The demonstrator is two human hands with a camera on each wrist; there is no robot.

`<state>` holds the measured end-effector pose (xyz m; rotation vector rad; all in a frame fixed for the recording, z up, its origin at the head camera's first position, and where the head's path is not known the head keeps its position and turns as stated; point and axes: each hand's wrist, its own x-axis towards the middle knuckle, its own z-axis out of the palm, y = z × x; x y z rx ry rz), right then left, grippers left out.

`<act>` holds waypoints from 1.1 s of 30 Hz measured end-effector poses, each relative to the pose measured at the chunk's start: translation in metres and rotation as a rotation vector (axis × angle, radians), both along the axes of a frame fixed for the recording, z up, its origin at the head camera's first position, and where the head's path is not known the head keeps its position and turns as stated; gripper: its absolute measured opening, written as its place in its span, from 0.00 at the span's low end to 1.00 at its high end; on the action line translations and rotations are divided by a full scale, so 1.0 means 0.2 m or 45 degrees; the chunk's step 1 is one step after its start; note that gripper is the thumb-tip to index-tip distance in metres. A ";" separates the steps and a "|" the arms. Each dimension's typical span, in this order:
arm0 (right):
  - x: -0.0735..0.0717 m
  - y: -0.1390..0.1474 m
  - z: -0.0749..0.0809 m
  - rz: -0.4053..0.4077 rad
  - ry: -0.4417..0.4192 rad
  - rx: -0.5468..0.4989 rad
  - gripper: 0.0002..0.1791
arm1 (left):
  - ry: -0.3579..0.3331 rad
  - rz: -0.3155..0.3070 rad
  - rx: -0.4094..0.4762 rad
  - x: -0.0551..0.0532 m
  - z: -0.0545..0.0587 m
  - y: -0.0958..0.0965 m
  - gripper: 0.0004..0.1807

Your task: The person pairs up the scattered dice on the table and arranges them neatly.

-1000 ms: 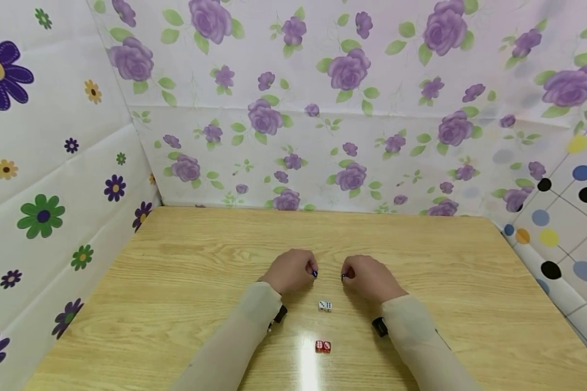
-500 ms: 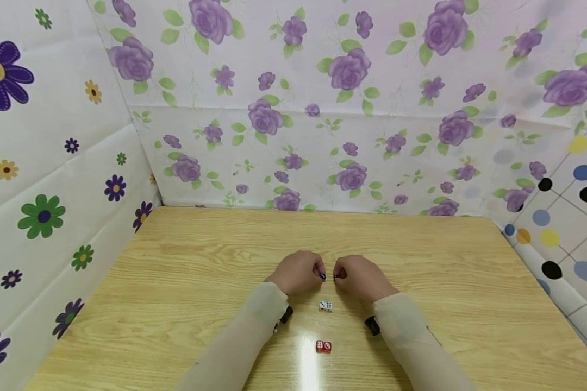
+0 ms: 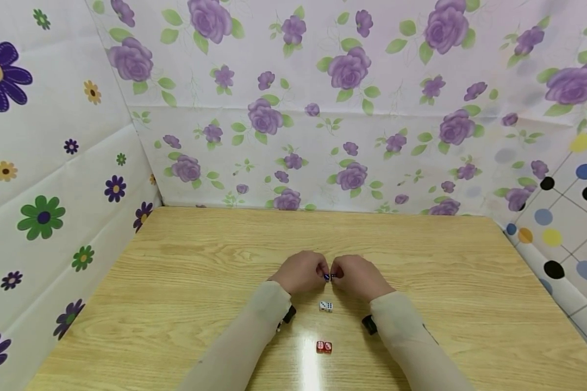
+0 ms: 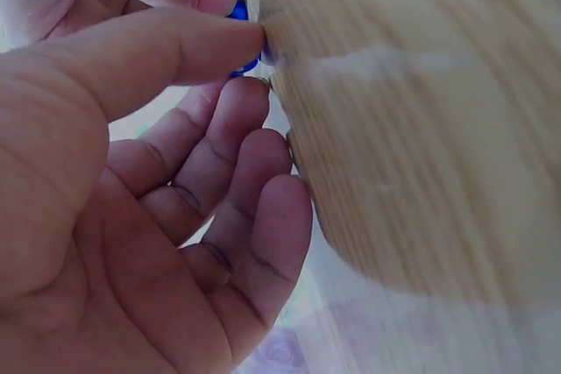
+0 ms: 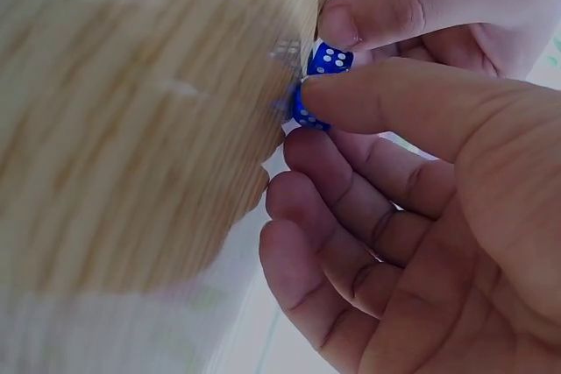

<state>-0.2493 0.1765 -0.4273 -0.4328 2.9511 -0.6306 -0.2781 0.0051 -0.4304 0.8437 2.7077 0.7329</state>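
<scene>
Near the middle of the table, my left hand [image 3: 301, 271] pinches a blue die [image 3: 326, 277] with white pips between thumb and fingertips. Facing it, my right hand [image 3: 359, 276] pinches a second blue die [image 5: 308, 113]. The left hand's blue die [image 5: 330, 59] sits right beside it in the right wrist view, both low at the wood surface. Fingertips of the two hands nearly meet. Closer to me, two white dice [image 3: 325, 306] stand side by side, and nearer still lie two red dice [image 3: 324, 347], also side by side.
The wooden table [image 3: 200, 260] reaches back to a wall cloth with purple roses [image 3: 264, 117]. Flower-print cloth [image 3: 44, 217] hangs on the left, dotted cloth [image 3: 562, 217] on the right. Black wrist devices [image 3: 369, 325] sit under the sleeves.
Both hands have moved inward toward each other, bringing the two blue dice from well apart to nearly together. White and red dice have stayed in place.
</scene>
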 end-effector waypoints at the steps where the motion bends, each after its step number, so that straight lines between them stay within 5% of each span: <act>1: 0.00 0.00 0.00 -0.002 -0.008 -0.011 0.03 | -0.005 -0.003 0.003 0.00 0.00 0.00 0.06; 33: -0.01 0.01 -0.02 0.053 -0.011 -0.026 0.04 | -0.008 0.015 -0.008 0.00 0.00 0.00 0.02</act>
